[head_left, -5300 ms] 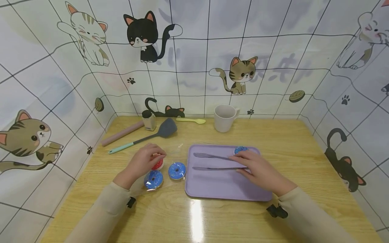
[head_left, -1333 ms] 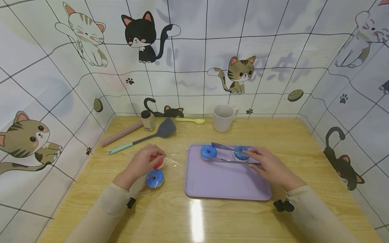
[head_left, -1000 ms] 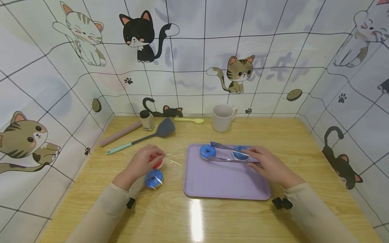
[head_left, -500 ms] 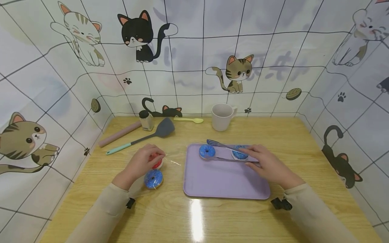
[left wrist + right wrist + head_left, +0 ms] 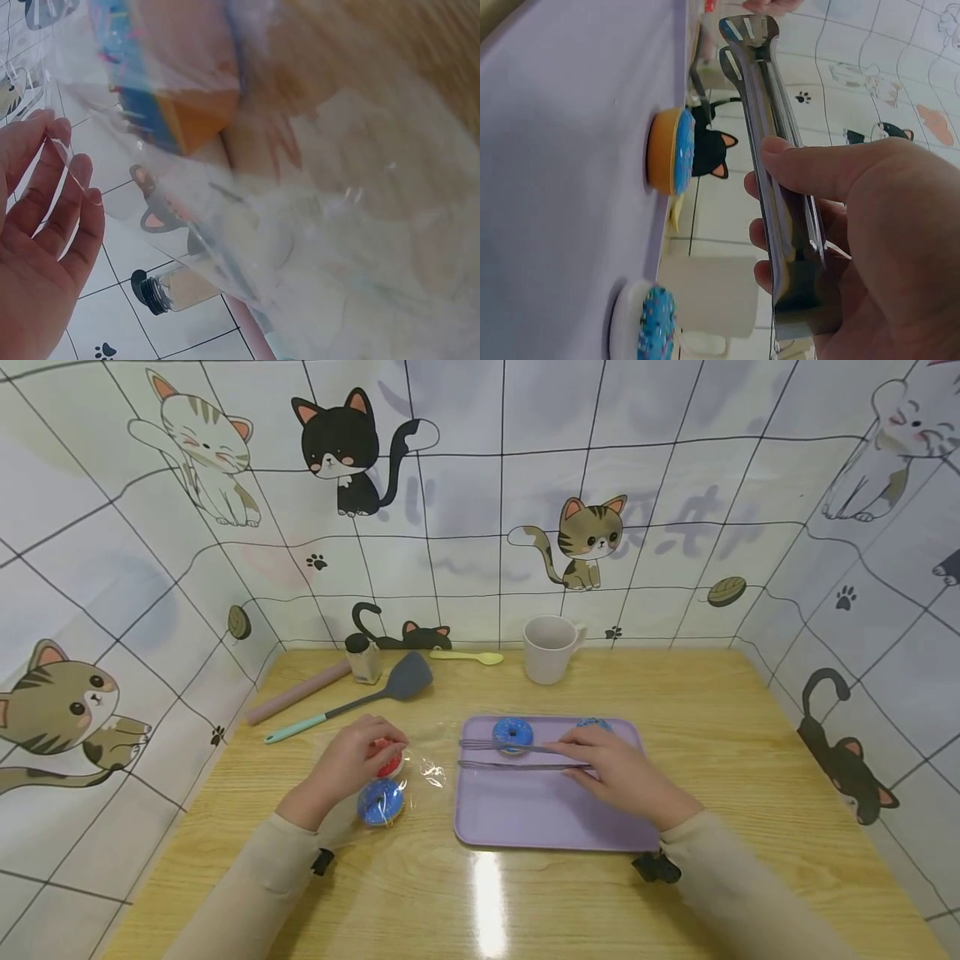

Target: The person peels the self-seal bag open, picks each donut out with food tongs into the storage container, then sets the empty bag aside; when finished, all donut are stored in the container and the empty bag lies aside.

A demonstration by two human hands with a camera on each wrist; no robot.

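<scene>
In the head view my left hand (image 5: 347, 764) pinches the edge of a clear plastic bag (image 5: 432, 772), its film also seen across the left wrist view. A red-topped toy donut (image 5: 390, 762) lies partly hidden under that hand, and a blue-topped one (image 5: 380, 802) sits just in front of it. My right hand (image 5: 618, 770) holds metal tongs (image 5: 784, 202), arms apart with nothing between them, pointing left over the purple tray (image 5: 547, 818). On the tray rest a blue donut (image 5: 513, 731), partly crossed by a tong arm, and a white-based blue donut (image 5: 649, 322), mostly behind my right hand.
Behind the bag lie a spatula (image 5: 408, 677), a rolling pin (image 5: 296, 695) and a black-capped shaker (image 5: 363, 660). A yellow spoon (image 5: 472, 657) and a light mug (image 5: 547, 652) stand along the back wall.
A blue donut has gone from beside the bag to the tray's back left. In the last half second the tongs have swung left toward the bag. The left hand stays put.
</scene>
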